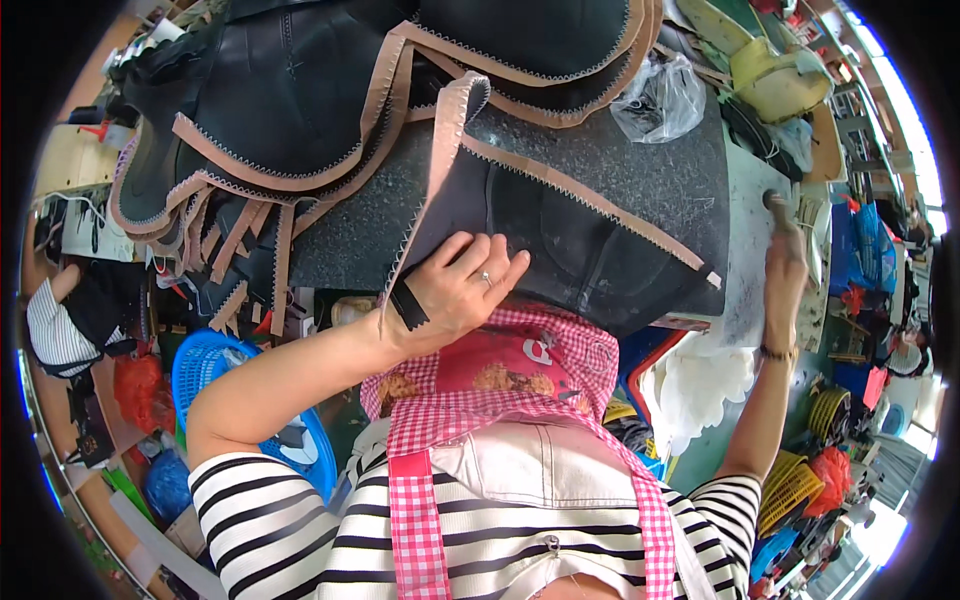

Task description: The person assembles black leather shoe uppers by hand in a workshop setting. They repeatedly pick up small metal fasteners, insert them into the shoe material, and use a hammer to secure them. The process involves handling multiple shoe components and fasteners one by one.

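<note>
Black panel with tan, zigzag-stitched edging lies on the speckled table, just beyond the checked apron. Left hand on it: fingers bent, slightly apart; thumb hidden, cannot tell if pinching. Right hand well apart, at right; fingers blurred, grip cannot be told. Similar edged pieces heaped beyond.

A bare stretch of the table leaves a way through from the right, between the panel and the plastic bag. The panel's curled edge rises across its left end. Stacked pieces block the far left; the left grip obstructs the near side.
</note>
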{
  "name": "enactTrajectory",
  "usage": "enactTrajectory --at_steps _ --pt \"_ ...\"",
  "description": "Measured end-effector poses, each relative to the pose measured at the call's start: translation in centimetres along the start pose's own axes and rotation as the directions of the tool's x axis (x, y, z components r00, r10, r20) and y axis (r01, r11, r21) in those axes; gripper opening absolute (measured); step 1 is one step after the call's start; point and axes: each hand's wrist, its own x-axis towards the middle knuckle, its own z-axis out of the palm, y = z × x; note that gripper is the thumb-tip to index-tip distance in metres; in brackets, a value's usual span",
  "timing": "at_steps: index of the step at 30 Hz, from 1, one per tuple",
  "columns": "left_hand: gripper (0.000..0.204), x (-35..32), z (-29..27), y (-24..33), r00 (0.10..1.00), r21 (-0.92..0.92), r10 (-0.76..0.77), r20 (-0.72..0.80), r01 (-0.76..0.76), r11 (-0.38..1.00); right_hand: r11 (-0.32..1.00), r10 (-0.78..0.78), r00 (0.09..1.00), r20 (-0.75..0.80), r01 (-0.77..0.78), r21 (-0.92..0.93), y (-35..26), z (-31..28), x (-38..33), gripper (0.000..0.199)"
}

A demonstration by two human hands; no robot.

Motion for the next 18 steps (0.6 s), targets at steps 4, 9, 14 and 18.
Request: enactTrajectory --at_steps 4,9,14,18 --pt "0.050 -0.4 -0.4 -0.5 1.000 -0.040 -0.018 -0.002 0.018 0.999 0.783 0.081 0.803 0.590 -0.417 0.461 -13.2 -0.3 -2.6 0.032" --pt "0.045 0.1 0.1 -0.6 0.997 -0.001 0.044 -0.069 -0.044 0.999 0.696 -0.121 0.584 0.803 -0.526 0.488 -20.2 4.1 -3.5 0.024" --pt "0.048 0.1 0.4 -0.4 1.000 -0.043 0.018 -0.010 -0.018 0.999 0.825 -0.169 0.591 0.789 -0.353 0.441 -20.8 5.0 -2.8 0.025" --pt "0.046 -0.2 1.1 -0.1 0.997 0.019 0.020 -0.077 -0.019 1.000 0.924 -0.320 0.649 0.691 0.052 0.379 -20.8 5.4 -5.9 0.032"
